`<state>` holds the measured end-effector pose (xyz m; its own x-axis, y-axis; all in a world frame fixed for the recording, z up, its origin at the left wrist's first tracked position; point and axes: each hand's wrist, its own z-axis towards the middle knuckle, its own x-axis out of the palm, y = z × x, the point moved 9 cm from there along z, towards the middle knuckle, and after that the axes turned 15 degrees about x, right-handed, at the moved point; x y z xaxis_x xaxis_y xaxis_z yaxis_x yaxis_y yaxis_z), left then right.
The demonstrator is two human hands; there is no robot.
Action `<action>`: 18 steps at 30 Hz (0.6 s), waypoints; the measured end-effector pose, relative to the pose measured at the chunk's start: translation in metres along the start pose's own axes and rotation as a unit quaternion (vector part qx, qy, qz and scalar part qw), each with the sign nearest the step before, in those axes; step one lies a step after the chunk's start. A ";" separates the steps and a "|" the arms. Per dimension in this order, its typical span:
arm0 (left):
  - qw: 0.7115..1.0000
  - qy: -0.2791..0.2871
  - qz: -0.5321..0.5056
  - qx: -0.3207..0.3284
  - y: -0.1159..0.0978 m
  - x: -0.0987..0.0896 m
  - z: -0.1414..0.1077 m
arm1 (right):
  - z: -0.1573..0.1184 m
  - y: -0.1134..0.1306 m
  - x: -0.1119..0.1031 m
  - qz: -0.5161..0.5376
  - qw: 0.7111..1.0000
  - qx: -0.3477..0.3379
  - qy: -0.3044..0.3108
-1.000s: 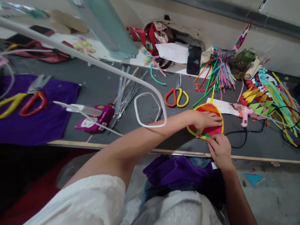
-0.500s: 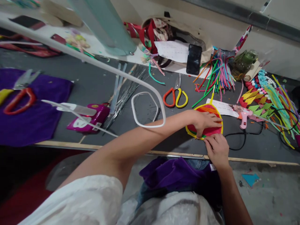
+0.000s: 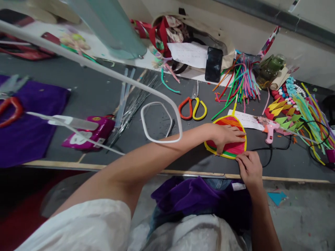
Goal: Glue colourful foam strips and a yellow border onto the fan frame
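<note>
A round red fan-like piece [image 3: 237, 148] with a yellow rim, an orange top and a green band lies near the table's front edge, its yellow stem pointing to the back. My left hand [image 3: 226, 136] rests flat across it with fingers spread. At the lower right of its rim is my right hand [image 3: 250, 167], fingers bent and pinched together on the yellow edge. Red and yellow scissors [image 3: 193, 107] lie to the left. Right of the piece sits a pink glue gun [image 3: 270, 131] beside a white paper strip [image 3: 247, 120].
Coloured pipe cleaners [image 3: 244, 82], a phone [image 3: 213, 64] and a green bottle [image 3: 272, 69] stand or lie at the back. A white tubular frame [image 3: 162, 141] crosses the view above my left arm. Farther left are a purple device [image 3: 91, 136] and purple cloth [image 3: 34, 122].
My right hand has slid right along the lower rim, uncovering more of the green band. My left hand stays on the piece. The whole view has shifted slightly.
</note>
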<state>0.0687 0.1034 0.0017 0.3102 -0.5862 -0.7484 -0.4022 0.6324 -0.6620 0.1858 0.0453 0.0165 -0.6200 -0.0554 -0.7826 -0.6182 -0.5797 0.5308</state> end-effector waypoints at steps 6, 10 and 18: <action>1.000 -0.012 0.016 0.022 -0.001 -0.001 0.000 | 0.003 0.005 0.007 -0.023 0.999 -0.029 0.016; 1.000 0.004 0.029 0.011 -0.004 -0.001 -0.001 | 0.003 0.001 -0.001 0.012 0.999 -0.036 0.026; 0.998 0.032 0.048 -0.007 -0.009 -0.003 -0.002 | 0.004 -0.008 -0.007 -0.021 1.000 -0.016 0.016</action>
<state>0.0693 0.0989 0.0101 0.2141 -0.5554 -0.8035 -0.4392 0.6800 -0.5871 0.1934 0.0537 0.0189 -0.5783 -0.0566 -0.8139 -0.6267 -0.6078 0.4876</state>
